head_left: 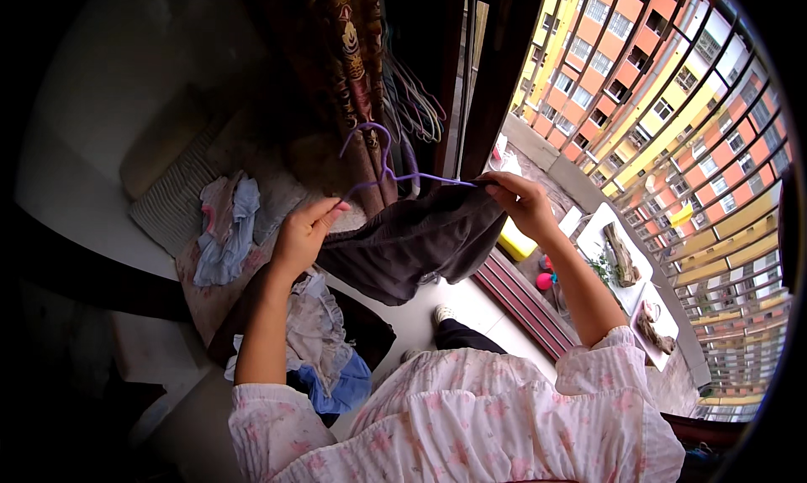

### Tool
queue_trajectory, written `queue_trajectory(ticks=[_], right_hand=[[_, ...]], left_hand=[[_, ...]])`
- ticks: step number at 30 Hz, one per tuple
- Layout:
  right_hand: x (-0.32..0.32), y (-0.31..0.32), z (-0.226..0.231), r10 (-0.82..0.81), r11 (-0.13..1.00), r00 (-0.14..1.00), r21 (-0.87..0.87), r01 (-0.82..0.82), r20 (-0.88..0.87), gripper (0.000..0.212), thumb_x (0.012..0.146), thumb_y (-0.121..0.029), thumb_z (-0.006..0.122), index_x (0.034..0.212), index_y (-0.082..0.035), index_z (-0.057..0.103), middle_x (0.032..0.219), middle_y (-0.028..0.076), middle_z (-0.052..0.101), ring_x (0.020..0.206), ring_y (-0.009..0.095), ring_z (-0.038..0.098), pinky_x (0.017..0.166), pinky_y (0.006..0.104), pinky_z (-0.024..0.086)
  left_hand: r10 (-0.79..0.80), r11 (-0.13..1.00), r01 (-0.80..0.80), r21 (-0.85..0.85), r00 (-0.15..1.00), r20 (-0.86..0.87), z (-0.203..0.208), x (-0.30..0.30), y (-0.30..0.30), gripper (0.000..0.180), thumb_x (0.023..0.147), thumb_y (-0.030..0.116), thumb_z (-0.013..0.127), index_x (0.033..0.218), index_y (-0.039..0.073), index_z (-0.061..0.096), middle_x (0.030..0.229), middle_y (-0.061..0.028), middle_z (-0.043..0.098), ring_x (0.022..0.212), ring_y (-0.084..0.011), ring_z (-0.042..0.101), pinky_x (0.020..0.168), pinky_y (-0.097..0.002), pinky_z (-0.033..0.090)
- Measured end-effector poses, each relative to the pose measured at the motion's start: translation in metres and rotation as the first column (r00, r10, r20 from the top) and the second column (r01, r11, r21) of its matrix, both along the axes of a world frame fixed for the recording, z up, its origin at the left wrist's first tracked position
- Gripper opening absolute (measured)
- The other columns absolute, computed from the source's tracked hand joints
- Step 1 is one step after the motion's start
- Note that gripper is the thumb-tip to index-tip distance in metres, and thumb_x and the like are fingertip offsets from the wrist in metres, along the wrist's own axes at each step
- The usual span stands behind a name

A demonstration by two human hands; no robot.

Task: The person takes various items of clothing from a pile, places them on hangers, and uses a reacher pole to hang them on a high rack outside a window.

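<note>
A purple clothes hanger [418,177] is held up in front of me, its hook pointing up and left. Dark brown cloth, a garment [420,239] whose kind I cannot make out, hangs in folds below its bar. My left hand [301,235] is closed, pinching the left end of the hanger by the garment's edge. At the other end, my right hand [523,201] grips the garment's upper corner together with the hanger's right tip. The garment's lower edge hangs loose above the pale floor.
Rumpled clothes [315,336] lie to my lower left. Light blue and pink clothes [225,226] rest on a patterned cover beyond. Several hangers [412,96] hang beside a patterned curtain [351,54]. At right are a door track [525,306], white trays [618,256] and barred windows.
</note>
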State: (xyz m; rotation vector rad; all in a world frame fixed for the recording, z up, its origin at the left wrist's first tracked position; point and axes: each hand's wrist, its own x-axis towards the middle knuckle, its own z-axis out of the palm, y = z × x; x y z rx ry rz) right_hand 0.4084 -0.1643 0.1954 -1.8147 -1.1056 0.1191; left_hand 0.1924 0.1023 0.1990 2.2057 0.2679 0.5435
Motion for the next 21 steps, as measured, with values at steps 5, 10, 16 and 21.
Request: queue_trajectory(ticks=[5, 10, 16, 21], right_hand=[[0.018, 0.015, -0.013, 0.223, 0.973, 0.973, -0.07, -0.219, 0.053, 0.021, 0.082, -0.014, 0.057, 0.102, -0.005, 0.059, 0.084, 0.012, 0.061, 0.074, 0.021, 0.06, 0.067, 0.0287, 0.046], [0.064, 0.032, -0.022, 0.288, 0.838, 0.866, -0.331, -0.434, -0.408, 0.052, 0.089, -0.047, 0.037, 0.114, -0.004, 0.053, 0.098, 0.011, 0.061, 0.093, 0.021, 0.058, 0.085, 0.0314, 0.042], [0.176, 0.127, -0.087, -0.222, 0.953, 0.95, 0.159, 0.259, -0.219, 0.036, 0.084, -0.02, 0.055, 0.114, -0.003, 0.046, 0.096, 0.016, 0.06, 0.088, 0.024, 0.059, 0.076, 0.0309, 0.046], [0.227, 0.17, -0.103, -0.368, 0.93, 0.921, -0.08, 0.36, -0.129, 0.033, 0.083, -0.022, 0.056, 0.106, -0.001, 0.044, 0.085, 0.016, 0.057, 0.079, 0.02, 0.057, 0.07, 0.032, 0.045]], left_hand=[[-0.02, 0.999, 0.021, 0.025, 0.999, -0.05, -0.005, 0.008, -0.011, 0.014, 0.081, 0.005, 0.054, 0.093, -0.001, 0.06, 0.085, -0.0148, 0.062, 0.078, -0.0241, 0.06, 0.07, -0.0281, 0.045], [0.213, 0.976, -0.212, 0.055, 0.977, -0.005, -0.016, -0.006, 0.0, 0.012, 0.076, 0.003, 0.061, 0.087, -0.002, 0.06, 0.08, -0.014, 0.062, 0.071, -0.0228, 0.06, 0.064, -0.0278, 0.045], [0.416, 0.907, -0.42, -0.036, 0.906, -0.081, -0.017, -0.027, -0.003, 0.011, 0.077, 0.006, 0.062, 0.085, -0.001, 0.06, 0.055, -0.0043, 0.047, 0.051, -0.0098, 0.044, 0.049, -0.0239, 0.037], [0.404, 0.912, -0.406, -0.05, 0.913, -0.052, -0.005, -0.029, -0.014, 0.011, 0.077, 0.006, 0.062, 0.086, 0.001, 0.063, 0.058, -0.0043, 0.052, 0.052, -0.0106, 0.047, 0.049, -0.0235, 0.037]])
